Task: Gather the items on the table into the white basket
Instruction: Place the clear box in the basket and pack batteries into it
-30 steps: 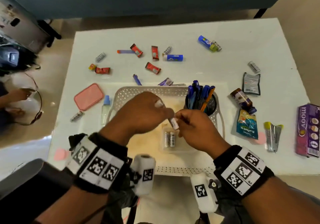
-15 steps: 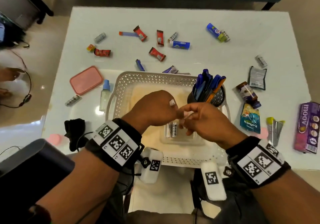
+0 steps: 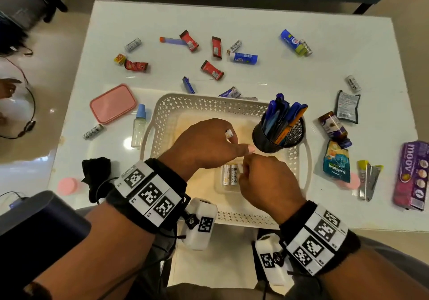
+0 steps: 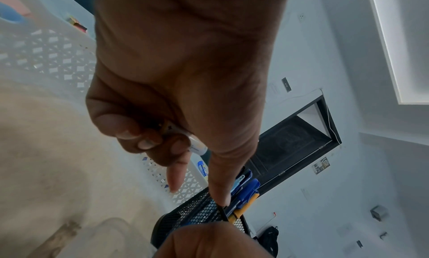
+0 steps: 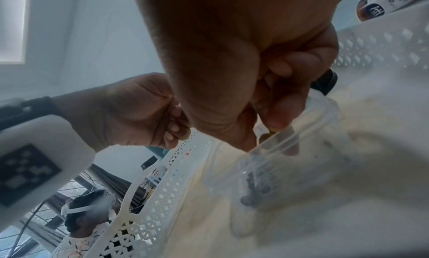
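Observation:
The white basket (image 3: 160,123) stands at the table's near edge, with both hands over it. A clear plastic box (image 3: 222,189) (image 5: 308,148) on its floor holds two white batteries (image 3: 229,174). My right hand (image 3: 246,169) (image 5: 276,126) is low at the box's rim and pinches a small battery (image 5: 267,133), mostly hidden by the fingers. My left hand (image 3: 234,144) hovers just left of it. Its curled fingers (image 4: 130,131) hold another white battery (image 4: 195,144), while the thumb and index finger point toward the black mesh pen cup (image 3: 278,135) (image 4: 197,212).
Red candy wrappers (image 3: 212,70), loose batteries (image 3: 132,44), blue tubes (image 3: 243,57), a pink lid (image 3: 113,106) and a small bottle (image 3: 140,125) lie beyond and left of the basket. Sachets (image 3: 336,165), a stapler (image 3: 369,179) and a purple box (image 3: 413,174) lie right.
The right hand took a battery from the left hand's fingertips and moved down to the clear box. The left hand stayed just above, thumb now extended.

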The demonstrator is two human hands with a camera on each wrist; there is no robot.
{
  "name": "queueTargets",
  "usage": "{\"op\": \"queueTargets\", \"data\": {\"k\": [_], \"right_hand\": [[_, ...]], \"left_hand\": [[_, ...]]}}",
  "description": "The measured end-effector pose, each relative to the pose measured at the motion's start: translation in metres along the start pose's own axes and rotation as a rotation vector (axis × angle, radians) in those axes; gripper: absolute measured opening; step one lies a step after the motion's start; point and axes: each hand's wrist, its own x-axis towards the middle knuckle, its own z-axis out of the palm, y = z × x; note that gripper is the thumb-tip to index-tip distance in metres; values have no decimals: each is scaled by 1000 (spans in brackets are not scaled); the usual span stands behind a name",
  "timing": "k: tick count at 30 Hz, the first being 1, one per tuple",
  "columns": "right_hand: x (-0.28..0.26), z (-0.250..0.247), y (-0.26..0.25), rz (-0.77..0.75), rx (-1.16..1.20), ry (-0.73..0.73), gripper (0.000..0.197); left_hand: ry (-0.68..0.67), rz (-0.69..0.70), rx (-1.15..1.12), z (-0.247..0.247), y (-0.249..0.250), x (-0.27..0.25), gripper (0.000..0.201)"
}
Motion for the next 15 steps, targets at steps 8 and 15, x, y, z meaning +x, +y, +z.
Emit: {"op": "queueTargets", "data": {"k": [8,15], "right_hand": [[2,3,6,-23,34,-30,9],[4,-10,9,-28,168,14,12]], "left_hand": [[-17,-12,11,0,1,-1,37],[-81,-18,-35,4,2,-1,25]]}}
